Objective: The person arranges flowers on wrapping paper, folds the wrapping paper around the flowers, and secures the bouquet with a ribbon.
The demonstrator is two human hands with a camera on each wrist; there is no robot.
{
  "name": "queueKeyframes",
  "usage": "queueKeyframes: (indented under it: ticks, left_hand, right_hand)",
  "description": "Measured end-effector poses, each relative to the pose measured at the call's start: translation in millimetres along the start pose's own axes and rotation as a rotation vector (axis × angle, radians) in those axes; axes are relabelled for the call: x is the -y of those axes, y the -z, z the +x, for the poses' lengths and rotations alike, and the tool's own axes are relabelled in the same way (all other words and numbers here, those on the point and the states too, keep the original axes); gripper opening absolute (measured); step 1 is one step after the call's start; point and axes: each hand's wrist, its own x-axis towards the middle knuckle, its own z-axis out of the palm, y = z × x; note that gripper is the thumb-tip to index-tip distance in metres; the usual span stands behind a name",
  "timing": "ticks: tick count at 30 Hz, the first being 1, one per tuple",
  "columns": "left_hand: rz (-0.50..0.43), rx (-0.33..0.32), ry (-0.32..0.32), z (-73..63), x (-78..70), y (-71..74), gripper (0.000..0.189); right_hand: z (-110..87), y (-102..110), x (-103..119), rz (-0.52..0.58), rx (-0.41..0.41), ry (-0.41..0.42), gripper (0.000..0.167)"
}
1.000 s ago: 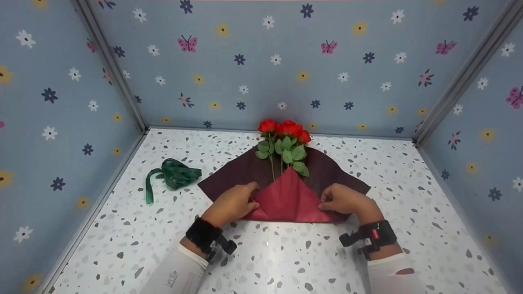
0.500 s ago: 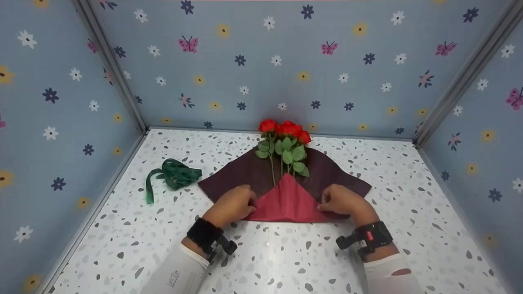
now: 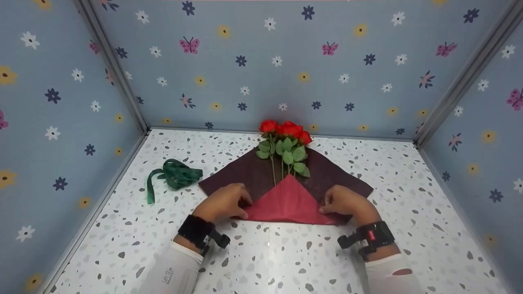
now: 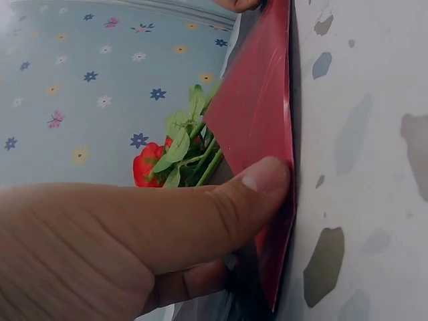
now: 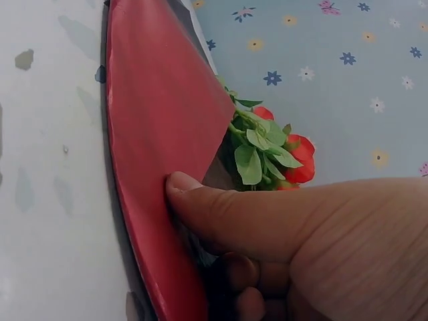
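Observation:
A sheet of wrapping paper lies on the table, its dark inner side [image 3: 253,175] up and its red front flap [image 3: 286,200] folded back into a triangle. Red roses [image 3: 289,129] with green leaves and thin stems rest on it, the stem ends hidden under the flap. My left hand [image 3: 224,202] pinches the flap near its left end; the left wrist view shows the thumb [image 4: 257,184] flat on the red side. Toward the other end my right hand [image 3: 346,200] holds the flap, thumb [image 5: 190,187] on top and fingers curled behind its edge.
A loose bundle of dark green ribbon [image 3: 179,174] lies left of the paper, one tail trailing toward the front. Flower-patterned panels [image 3: 282,73] wall the speckled white table [image 3: 269,261] at the back and both sides.
The flap's tip has come down toward me, and its front fold now looks flatter. My left hand has slid left along the fold; my right hand has barely moved.

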Motion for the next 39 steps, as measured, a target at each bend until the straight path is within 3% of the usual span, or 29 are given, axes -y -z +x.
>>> queueKeyframes:
  ticks: [8, 14, 19, 26, 31, 39]
  left_hand:
    - [0.03, -0.04, -0.041, 2.3, 1.4, -2.5, 0.031]
    - [0.059, -0.048, -0.101, -0.4, -0.6, -3.4, 0.026]
    - [0.038, -0.04, -0.086, -1.1, 0.4, -3.0, 0.026]
    - [0.018, -0.015, -0.08, 0.8, 2.4, -1.5, 0.026]
    - [0.01, 0.0, -0.099, 1.2, 4.7, -0.2, 0.023]
    - [-0.056, 0.021, -0.038, 1.0, 8.4, 1.7, 0.026]
  right_hand:
    - [-0.9, 2.0, 12.2, -0.056, 0.006, -0.015, 0.036]
    - [-6.7, 1.9, 54.3, -0.133, -0.057, 0.017, 0.026]
    - [-1.3, -19.9, 99.4, -0.147, -0.051, 0.152, 0.02]
    - [28.7, -62.7, 148.8, -0.201, -0.03, 0.318, 0.024]
    - [41.1, -80.1, 166.2, -0.196, -0.012, 0.334, 0.031]
    - [49.2, -93.1, 169.3, -0.137, -0.005, 0.303, 0.029]
